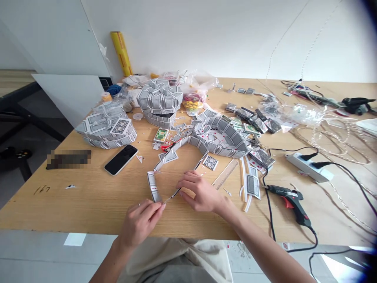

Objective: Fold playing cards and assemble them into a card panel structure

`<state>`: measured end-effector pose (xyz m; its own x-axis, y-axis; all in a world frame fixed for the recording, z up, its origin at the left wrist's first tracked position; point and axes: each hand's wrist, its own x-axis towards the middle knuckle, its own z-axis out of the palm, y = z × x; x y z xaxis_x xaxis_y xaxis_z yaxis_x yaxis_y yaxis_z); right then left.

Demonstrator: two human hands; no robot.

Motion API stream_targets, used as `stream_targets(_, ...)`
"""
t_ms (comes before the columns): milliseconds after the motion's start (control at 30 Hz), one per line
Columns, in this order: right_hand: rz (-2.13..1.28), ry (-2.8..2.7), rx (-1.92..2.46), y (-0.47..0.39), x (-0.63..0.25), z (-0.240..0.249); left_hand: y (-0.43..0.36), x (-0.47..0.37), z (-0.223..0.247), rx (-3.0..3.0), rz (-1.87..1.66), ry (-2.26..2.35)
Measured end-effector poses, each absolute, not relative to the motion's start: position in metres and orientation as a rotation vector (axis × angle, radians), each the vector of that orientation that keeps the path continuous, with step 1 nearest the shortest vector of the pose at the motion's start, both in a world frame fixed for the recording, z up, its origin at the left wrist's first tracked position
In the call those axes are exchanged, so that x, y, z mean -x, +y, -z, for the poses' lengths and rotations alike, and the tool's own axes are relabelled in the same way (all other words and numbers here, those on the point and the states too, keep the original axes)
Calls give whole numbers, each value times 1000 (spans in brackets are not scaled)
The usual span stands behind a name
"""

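Note:
A long band of joined playing cards (151, 184) stands on edge on the wooden table, bent into an open loop. My left hand (143, 220) pinches the band at its near corner, close to the table's front edge. To the right, my right hand (197, 190) holds the band's near right stretch between thumb and fingers. Between both hands the strip shows as a thin dark edge. Behind the loop sits a heart-shaped card tray (228, 137), its inside lined with card faces. A single card (211, 162) lies just right of the loop.
Two lidded card boxes (107, 125) (160, 100) stand at the back left. A phone (121, 159) lies left of the loop. On the right are a ruler (225, 174), card strips (252, 185), a glue gun (290, 200) with its cable, and a power strip (309, 167).

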<state>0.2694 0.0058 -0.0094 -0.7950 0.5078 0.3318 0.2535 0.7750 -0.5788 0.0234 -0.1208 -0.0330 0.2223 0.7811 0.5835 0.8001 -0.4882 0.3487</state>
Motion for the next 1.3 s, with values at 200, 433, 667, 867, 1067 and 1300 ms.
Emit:
stream_targets(200, -703, -2504, 551, 7, -270, 11, -119, -26, 33, 2477, 1116, -1573)
stream_targets(433, -702, -2496, 556, 7, -270, 11, -115, -30, 30, 2505, 1030, -1625)
stream_targets(667, -689, -2511, 528, 10, -270, 11, -113, -29, 26, 2551, 905, -1692)
stream_targets(867, -685, -2482, 491, 13, -270, 15, -113, -28, 22, 2600, 851, -1769)
stream_targets(1067, -691, -2457, 479, 15, -271, 19, -109, -31, 19, 2612, 773, -1796)
stream_targets(1300, -700, -2457, 480, 14, -271, 18, -103, -43, 19, 2627, 836, -1867)
